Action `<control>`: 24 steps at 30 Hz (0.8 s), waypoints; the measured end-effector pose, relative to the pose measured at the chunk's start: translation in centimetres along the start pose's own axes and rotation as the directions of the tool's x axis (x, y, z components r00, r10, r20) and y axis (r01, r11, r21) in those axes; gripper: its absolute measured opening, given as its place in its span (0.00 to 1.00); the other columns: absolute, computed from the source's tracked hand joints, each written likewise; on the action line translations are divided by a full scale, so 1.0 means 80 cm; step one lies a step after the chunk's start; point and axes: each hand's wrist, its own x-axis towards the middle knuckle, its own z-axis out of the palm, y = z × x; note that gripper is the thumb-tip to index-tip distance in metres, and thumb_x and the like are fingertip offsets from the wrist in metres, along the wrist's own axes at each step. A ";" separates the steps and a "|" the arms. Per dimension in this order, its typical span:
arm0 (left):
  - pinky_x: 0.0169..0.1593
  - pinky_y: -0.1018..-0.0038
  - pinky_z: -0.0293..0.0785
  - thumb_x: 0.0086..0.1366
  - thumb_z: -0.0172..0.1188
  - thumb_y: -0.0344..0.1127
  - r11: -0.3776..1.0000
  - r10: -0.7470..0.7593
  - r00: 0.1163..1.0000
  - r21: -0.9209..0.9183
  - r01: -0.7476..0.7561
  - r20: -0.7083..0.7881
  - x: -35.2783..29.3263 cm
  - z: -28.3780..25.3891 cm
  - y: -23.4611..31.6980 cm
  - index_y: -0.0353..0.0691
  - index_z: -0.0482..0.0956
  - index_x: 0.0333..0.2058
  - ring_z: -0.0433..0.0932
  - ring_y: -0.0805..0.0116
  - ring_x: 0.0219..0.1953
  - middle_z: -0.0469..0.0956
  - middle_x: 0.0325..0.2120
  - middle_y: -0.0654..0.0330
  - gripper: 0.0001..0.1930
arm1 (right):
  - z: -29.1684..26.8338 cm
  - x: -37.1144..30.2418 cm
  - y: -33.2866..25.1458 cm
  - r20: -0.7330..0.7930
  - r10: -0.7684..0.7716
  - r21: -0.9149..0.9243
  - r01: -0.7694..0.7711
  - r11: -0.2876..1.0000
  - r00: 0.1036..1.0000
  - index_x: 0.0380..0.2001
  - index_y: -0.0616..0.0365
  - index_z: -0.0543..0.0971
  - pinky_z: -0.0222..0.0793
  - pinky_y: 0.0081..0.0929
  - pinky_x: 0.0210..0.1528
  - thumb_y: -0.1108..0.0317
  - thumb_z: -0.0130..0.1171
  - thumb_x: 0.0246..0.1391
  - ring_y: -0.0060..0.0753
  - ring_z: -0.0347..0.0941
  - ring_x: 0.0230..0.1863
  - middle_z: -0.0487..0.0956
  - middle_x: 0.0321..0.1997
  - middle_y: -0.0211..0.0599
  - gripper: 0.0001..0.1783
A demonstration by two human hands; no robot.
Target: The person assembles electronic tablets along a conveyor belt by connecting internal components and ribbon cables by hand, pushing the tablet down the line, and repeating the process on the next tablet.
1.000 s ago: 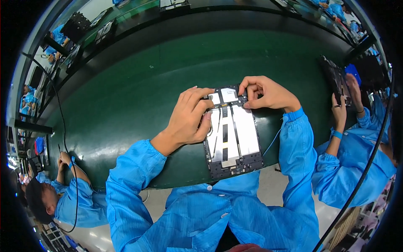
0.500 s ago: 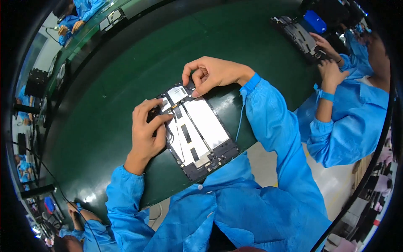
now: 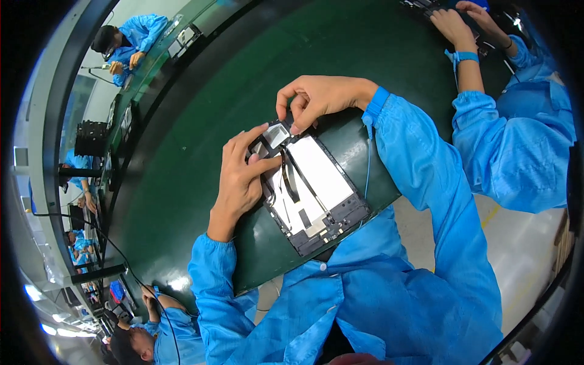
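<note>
An opened tablet (image 3: pixel 325 161) lies near the front edge of the green table, its silver-white inner plate and black frame facing up. A dark ribbon cable (image 3: pixel 291 182) runs down the plate and looks bowed. My left hand (image 3: pixel 237 179) grips the tablet's upper left side, index finger at the top edge and thumb tip by the ribbon cable's upper end. At the top right corner, my right hand (image 3: pixel 322 103) has thumb and index finger closed on the frame, other fingers curled. Whatever small part lies under those fingertips is hidden.
A wrist strap (image 3: pixel 375 104) with a thin blue cord (image 3: pixel 368 161) hangs from my right wrist. On the right, a co-worker's hand (image 3: pixel 453 27) works over a dark device. Other people sit along the left, past a black cable (image 3: pixel 112 243).
The view has shifted, so the tablet appears farther right. The dark ribbon cable near my left thumb now looks curved and longer. Both hands stay at the tablet's upper end.
</note>
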 end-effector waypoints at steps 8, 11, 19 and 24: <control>0.70 0.51 0.71 0.72 0.56 0.23 0.999 0.034 0.995 -0.045 -0.030 0.092 0.013 -0.001 0.014 0.57 0.94 0.56 0.77 0.45 0.65 0.75 0.72 0.51 0.24 | -0.002 0.003 0.007 0.001 0.002 0.017 -0.002 1.000 1.000 0.47 0.62 0.81 0.70 0.21 0.36 0.70 0.79 0.60 0.17 0.78 0.30 0.86 0.28 0.29 0.18; 0.68 0.53 0.71 0.69 0.57 0.23 0.986 0.088 0.995 -0.143 -0.080 0.047 0.008 0.010 0.019 0.56 0.89 0.65 0.80 0.48 0.61 0.77 0.70 0.49 0.30 | -0.001 -0.001 0.006 -0.022 0.007 -0.001 -0.007 1.000 1.000 0.49 0.64 0.83 0.76 0.24 0.38 0.68 0.79 0.56 0.22 0.82 0.32 0.89 0.32 0.35 0.21; 0.64 0.53 0.74 0.59 0.56 0.22 0.980 0.051 0.999 -0.195 -0.050 -0.002 -0.003 0.014 0.011 0.47 0.92 0.59 0.79 0.51 0.60 0.86 0.61 0.57 0.30 | 0.001 -0.006 -0.005 -0.056 0.070 -0.159 -0.078 0.984 0.996 0.50 0.65 0.84 0.70 0.25 0.37 0.72 0.78 0.52 0.24 0.79 0.28 0.86 0.28 0.34 0.22; 0.67 0.52 0.73 0.59 0.59 0.25 0.986 0.101 0.995 -0.134 -0.099 0.009 -0.006 0.020 0.008 0.48 0.92 0.59 0.79 0.50 0.63 0.86 0.63 0.58 0.29 | 0.003 -0.009 -0.011 -0.045 0.079 -0.214 -0.087 0.973 0.996 0.49 0.65 0.84 0.70 0.21 0.37 0.76 0.77 0.53 0.18 0.77 0.28 0.84 0.27 0.31 0.20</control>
